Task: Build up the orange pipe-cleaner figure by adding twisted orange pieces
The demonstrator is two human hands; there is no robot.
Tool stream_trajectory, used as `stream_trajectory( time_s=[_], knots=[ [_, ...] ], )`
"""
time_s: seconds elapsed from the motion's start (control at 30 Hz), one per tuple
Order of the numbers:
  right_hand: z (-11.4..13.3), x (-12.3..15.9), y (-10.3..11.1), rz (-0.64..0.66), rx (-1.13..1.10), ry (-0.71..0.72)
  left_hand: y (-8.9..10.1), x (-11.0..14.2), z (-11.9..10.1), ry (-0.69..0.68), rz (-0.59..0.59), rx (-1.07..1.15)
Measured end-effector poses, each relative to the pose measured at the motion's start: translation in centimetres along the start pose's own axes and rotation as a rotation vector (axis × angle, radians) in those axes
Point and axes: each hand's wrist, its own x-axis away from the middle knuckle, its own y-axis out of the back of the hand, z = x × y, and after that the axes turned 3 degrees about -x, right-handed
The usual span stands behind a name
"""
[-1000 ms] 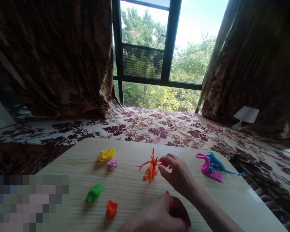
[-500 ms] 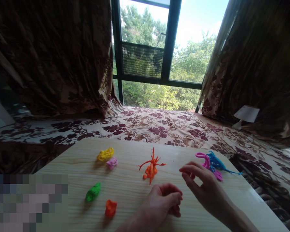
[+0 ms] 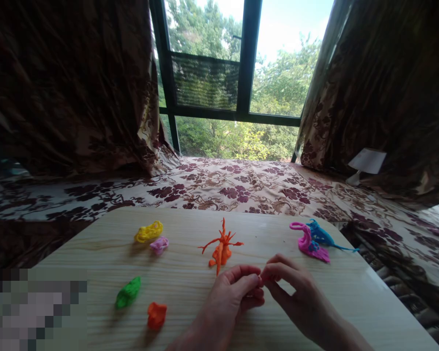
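Note:
My left hand (image 3: 229, 302) and my right hand (image 3: 296, 295) meet fingertip to fingertip over the wooden table (image 3: 190, 287), both pinched on something small that I cannot make out. Just beyond them stands an orange clay figure (image 3: 221, 247) with thin spiky limbs. An orange clay lump (image 3: 156, 314) lies to the left of my left hand, and a green clay lump (image 3: 129, 292) farther left.
A yellow clay coil (image 3: 148, 231) and a small pink piece (image 3: 159, 243) lie at the table's far left. A pink and blue clay figure (image 3: 312, 240) sits at the far right. Floral bedding (image 3: 241, 187), dark curtains and a window lie behind.
My right hand left the orange figure, swung right, then came back to meet my left hand. My left hand moved up and pinched. The view shifted slightly.

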Motion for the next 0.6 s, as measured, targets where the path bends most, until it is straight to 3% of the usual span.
stream_trajectory(
  time_s=[0.2, 0.47, 0.6],
  knots=[
    [-0.5, 0.0, -0.5, -0.052, -0.045, -0.004, 0.2, 0.0, 0.0, -0.011, 0.045, -0.026],
    [-0.8, -0.4, -0.7, -0.054, -0.100, 0.075, 1.1, -1.8, 1.0, -0.027, -0.009, -0.121],
    [-1.4, -0.6, -0.6, -0.057, -0.066, 0.034, 1.2, -2.4, 1.2, -0.063, -0.057, -0.206]
  ],
)
